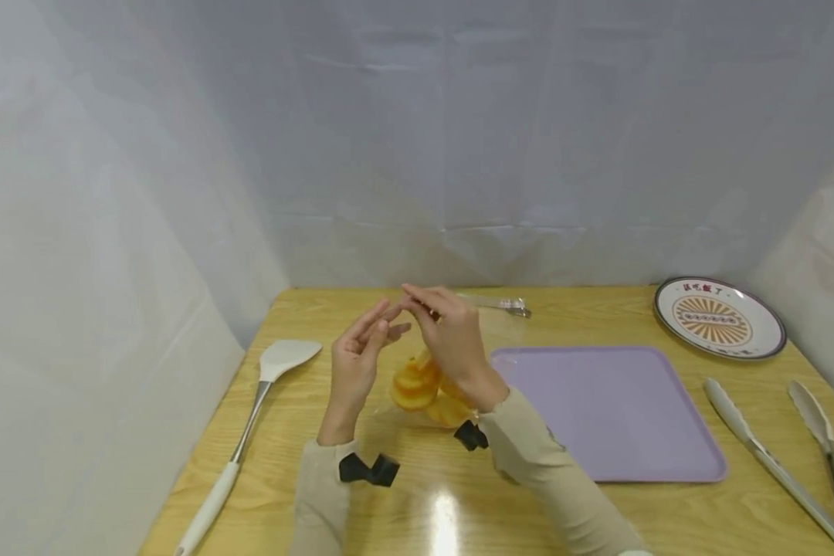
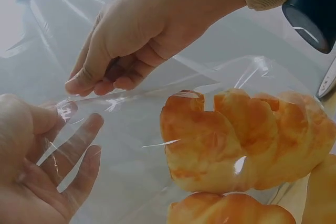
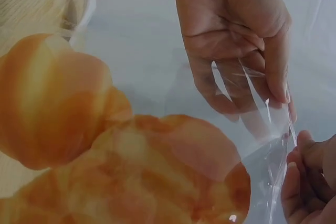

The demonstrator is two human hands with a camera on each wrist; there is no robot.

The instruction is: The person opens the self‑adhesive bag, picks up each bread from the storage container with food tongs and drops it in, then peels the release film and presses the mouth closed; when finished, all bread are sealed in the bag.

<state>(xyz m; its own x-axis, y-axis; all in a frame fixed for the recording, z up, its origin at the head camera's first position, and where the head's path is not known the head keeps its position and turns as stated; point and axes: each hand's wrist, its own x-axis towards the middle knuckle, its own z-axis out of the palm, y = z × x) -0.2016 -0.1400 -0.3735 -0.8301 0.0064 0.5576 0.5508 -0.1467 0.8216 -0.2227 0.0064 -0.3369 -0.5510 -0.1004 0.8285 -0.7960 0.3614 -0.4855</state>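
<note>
A clear plastic bag (image 3: 270, 171) with several golden-brown bread rolls (image 1: 415, 388) inside is held up between both hands over the wooden table. My right hand (image 1: 452, 332) pinches the bag's upper edge between thumb and fingertips. Close beside it, my left hand (image 1: 356, 359) grips the same edge with thumb and index finger. Its other fingers are spread behind the film, as the right wrist view shows. Braided bread (image 2: 247, 140) fills the lower right of the left wrist view, below the right hand.
A white-headed spatula (image 1: 288, 359) lies at the left, its handle toward me. Right of the bag lies a purple tray (image 1: 608, 413), with a patterned plate (image 1: 721, 318) behind it. Metal tongs (image 1: 761, 448) rest at the far right. A thin shiny strip (image 1: 503, 303) lies behind the hands.
</note>
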